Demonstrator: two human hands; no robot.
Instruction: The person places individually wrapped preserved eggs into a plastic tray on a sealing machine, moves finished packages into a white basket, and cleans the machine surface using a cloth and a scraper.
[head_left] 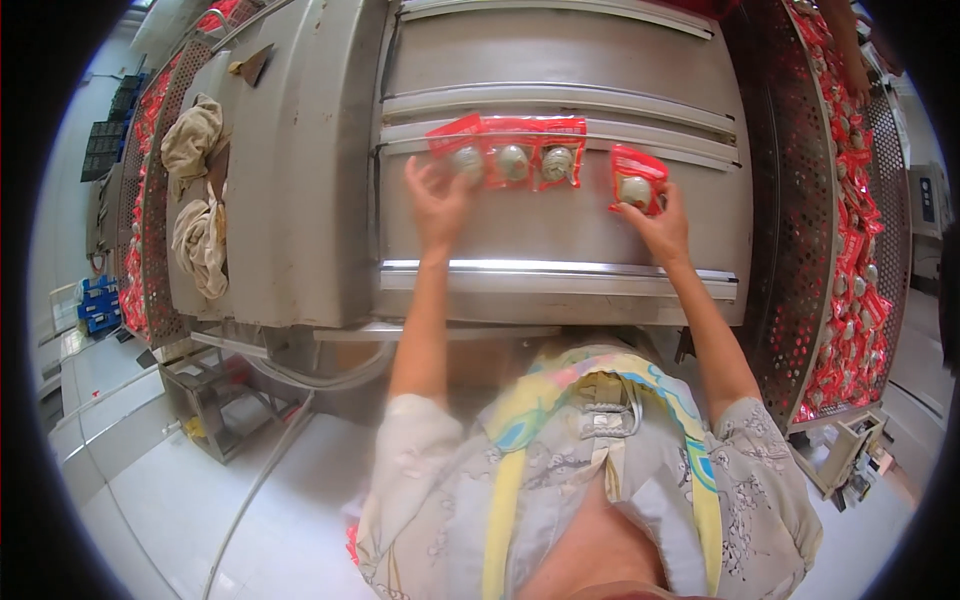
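Three small red and clear plastic packets, each with a round grey-green egg-like item inside, lie in a row along a metal rail. The leftmost packet (462, 150) is tilted and a little blurred; beside it are the middle packet (513, 160) and the right packet (557, 163). My left hand (437, 205) is at the lower edge of the leftmost one, fingers spread and thumb close to or touching it. Off to the right, my right hand (662, 228) pinches a separate packet (636, 186) of the same kind between thumb and fingers, just over the metal surface.
Metal rails (560, 275) cross the steel worktop (520, 232). At right, a perforated metal bin (800, 330) holds many red packets; another person's arm (848, 60) reaches in at its far end. Crumpled cloths (200, 245) and a scraper (252, 66) lie on the left.
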